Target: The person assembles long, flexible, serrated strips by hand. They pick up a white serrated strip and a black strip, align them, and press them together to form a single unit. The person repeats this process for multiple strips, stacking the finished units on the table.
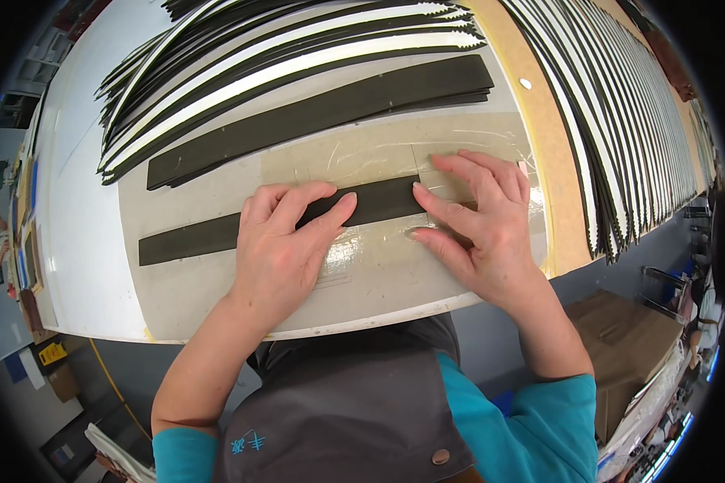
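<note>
A flat black strip (387, 200), looking like fabric or leather, lies crosswise on the grey work mat (209, 302). My left hand (286, 233) grips it right of its middle, thumb and forefinger on its surface close together. At the strip's right end is my right hand (487, 225), with its fingers spread and a fingertip touching the end edge. Beneath that end, a glossy transparent sheet (366, 249) with ruled lines covers part of the mat. Beyond the strip rests a small stack of wider black strips (314, 117).
Many black and white strips with jagged ends (330, 52) are piled at the far left. More black-and-white strips (612, 121) lie in a long row on a tan board (556, 185) to the right. A brown-covered stack (620, 342) stands below the table's right side.
</note>
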